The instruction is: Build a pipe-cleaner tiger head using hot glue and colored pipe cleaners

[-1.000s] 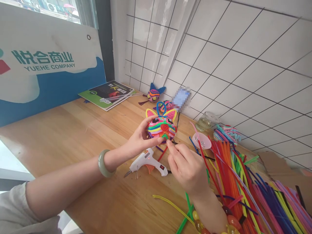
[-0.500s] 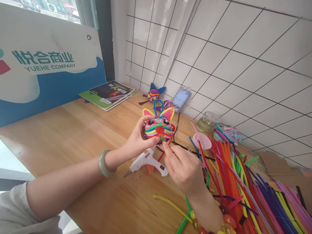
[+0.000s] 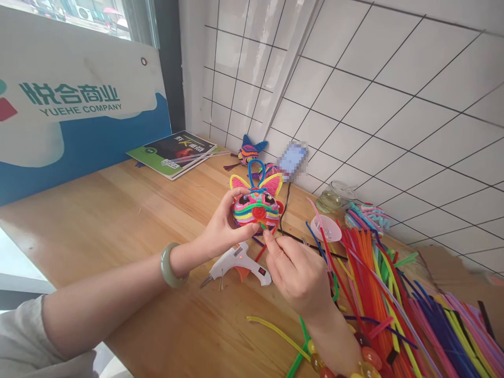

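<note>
A striped animal-head ornament made of pipe cleaners, with yellow-edged pink ears, dark eyes, a red nose and a blue loop on top, is held up over the table. My left hand grips its left side and lower edge, thumb under the nose. My right hand is closed, its thumb and index finger pinching at a small green piece below the nose. Whether the right hand also holds a tool is hidden. Below the hands lies a white glue gun with a small light lit.
Many coloured pipe cleaners spread over the right side. A pink bowl, a glass jar and a phone stand by the tiled wall. Another ornament and booklets lie at the back. A black cable crosses the table.
Almost nothing differs. The ornament and both hands have shifted very slightly; the grip and the pinch stay the same.
</note>
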`<act>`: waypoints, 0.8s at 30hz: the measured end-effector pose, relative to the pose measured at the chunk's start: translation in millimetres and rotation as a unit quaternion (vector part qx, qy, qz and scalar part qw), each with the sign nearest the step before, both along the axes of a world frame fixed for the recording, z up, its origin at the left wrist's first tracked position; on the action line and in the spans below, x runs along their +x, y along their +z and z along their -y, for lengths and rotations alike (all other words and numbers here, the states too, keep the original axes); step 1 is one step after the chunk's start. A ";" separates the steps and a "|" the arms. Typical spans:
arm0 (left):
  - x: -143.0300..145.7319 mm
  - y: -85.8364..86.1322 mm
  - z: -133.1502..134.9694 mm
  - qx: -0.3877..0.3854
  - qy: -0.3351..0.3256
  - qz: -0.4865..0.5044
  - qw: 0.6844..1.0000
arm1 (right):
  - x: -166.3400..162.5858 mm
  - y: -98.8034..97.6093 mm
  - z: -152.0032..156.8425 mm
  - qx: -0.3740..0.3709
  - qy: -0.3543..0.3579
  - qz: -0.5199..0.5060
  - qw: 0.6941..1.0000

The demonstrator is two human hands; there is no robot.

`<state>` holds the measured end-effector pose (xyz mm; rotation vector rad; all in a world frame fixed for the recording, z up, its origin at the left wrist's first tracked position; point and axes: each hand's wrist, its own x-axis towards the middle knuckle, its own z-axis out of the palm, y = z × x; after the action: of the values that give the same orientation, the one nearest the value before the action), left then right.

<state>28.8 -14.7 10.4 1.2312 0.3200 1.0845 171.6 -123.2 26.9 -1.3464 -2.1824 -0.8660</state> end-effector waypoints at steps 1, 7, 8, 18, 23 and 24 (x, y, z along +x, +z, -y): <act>0.0 -0.3 0.0 0.002 -0.001 0.001 1.000 | 0.0 -0.1 -0.1 0.000 -0.001 0.000 1.000; -0.4 -3.0 -0.8 0.005 -0.025 0.009 1.000 | 3.8 -1.1 -0.3 -0.006 -0.004 -0.009 1.000; -0.3 -3.4 -1.2 0.014 -0.029 0.013 0.999 | 5.2 -1.1 -0.3 -0.004 -0.001 -0.009 1.000; 0.0 -14.3 -8.2 0.119 -0.028 0.003 0.993 | 17.1 -1.7 -2.8 0.023 0.019 -0.001 1.000; -0.4 -17.5 -8.9 0.159 0.015 -0.023 0.987 | 18.2 -1.7 -4.5 0.024 0.030 0.002 0.999; -0.3 -17.3 -8.7 0.162 0.016 -0.020 0.986 | 18.6 -1.8 -4.7 0.024 0.032 0.002 0.999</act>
<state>28.5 -6.1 -6.9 1.5429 0.1993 1.1719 190.1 -118.5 25.1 -1.2463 -2.1811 -0.8929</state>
